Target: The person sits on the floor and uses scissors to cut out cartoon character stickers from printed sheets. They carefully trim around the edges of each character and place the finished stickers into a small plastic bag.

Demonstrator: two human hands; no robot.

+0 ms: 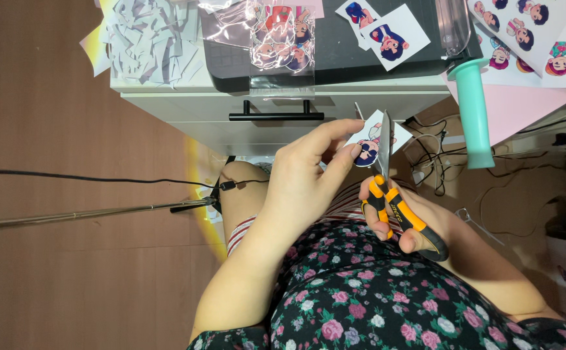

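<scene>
your left hand [302,178] pinches a small printed cartoon sticker [368,144] between thumb and fingertips, held up in front of the white drawer unit [186,110]; your right hand [403,223] is closed through the orange-and-black handles of the scissors [387,175]; blades point up and away from you, their long axis running almost straight along the sticker's right side; blades look nearly shut on the paper, though the edge-on view makes that hard to confirm; sticker sits directly above the right hand, just right of the left fingertips; both hands close together over your floral lap; paper scraps [147,39] heaped on the desk top, more sticker sheets [529,32] and a teal-handled trimmer [474,110] well off to the right.
</scene>
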